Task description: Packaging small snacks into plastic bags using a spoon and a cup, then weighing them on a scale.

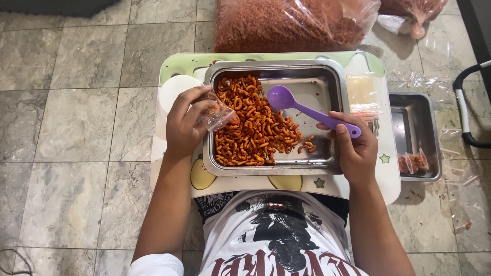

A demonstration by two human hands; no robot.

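A steel tray (330, 76) sits on a small lap table (179, 64) and holds a heap of orange-red curved macaroni snacks (253, 130) on its left half. My left hand (185, 122) grips a small clear plastic bag (219, 115) partly filled with the snack, held over the tray's left rim. My right hand (354, 148) holds a purple plastic spoon (299, 105) by its handle. The spoon's bowl hovers empty over the tray's bare right half.
A stack of empty clear bags (362, 92) lies on the table right of the tray. A second steel tray (414, 138) on the floor holds a few filled packets (413, 162). Large bags of snack (291, 23) lie behind on the tiled floor.
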